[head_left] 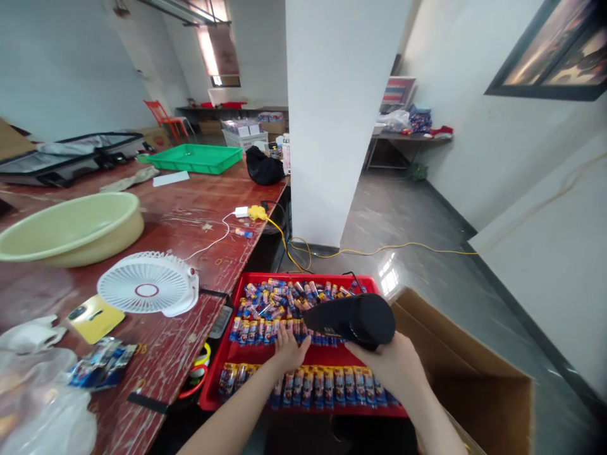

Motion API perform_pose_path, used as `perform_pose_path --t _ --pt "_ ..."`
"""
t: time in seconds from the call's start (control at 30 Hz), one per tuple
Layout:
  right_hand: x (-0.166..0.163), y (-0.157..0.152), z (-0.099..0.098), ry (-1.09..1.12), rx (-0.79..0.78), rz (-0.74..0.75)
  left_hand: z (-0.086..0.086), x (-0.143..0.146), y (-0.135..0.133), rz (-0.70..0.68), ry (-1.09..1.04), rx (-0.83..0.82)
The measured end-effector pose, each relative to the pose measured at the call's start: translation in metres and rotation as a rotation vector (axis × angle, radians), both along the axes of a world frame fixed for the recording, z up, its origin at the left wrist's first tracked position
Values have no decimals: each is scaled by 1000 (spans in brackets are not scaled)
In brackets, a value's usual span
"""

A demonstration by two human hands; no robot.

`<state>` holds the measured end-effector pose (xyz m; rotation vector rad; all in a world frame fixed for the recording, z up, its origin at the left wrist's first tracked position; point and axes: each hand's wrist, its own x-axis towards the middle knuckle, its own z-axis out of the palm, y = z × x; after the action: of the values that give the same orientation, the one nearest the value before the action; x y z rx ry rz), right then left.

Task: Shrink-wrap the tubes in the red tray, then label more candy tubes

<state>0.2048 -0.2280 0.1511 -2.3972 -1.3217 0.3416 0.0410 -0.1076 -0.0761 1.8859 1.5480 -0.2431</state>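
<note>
A red tray [265, 358] holds many small blue tubes with yellow ends, wrapped in clear plastic. Some lie in a loose heap [270, 297] at the back. Others stand side by side in a middle row [253, 332] and in a front row [327, 387]. My left hand [289, 351] rests with fingers stretched out at the near side of the middle row, its fingertips touching the tubes. In my right hand [391, 360] is a black hair dryer [351, 319], held over the tray with its barrel toward the left. Its body hides part of the heap and the middle row.
An open cardboard box [474, 392] stands right of the tray. On the red table at left are a white fan [147, 284], a pale yellow basin [71, 227], a yellow phone [96, 318] and a green tray [194, 158]. A yellow cord [389, 251] crosses the floor beside a pillar [327, 126].
</note>
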Motion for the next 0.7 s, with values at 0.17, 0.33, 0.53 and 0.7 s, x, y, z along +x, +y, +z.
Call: perform_pose_path --t 0.17,0.33,0.53,0.7 --pt "-29 33 -6 58 -49 83 11 -94 9 -45 -1 -30" --pt "-54 51 -12 116 -45 169 15 -131 31 37 4 14" --pt "-39 37 -13 -49 -112 143 -1 -94 56 120 -46 111" --pt "-20 22 -15 -60 -78 82 5 -65 59 114 -140 131"
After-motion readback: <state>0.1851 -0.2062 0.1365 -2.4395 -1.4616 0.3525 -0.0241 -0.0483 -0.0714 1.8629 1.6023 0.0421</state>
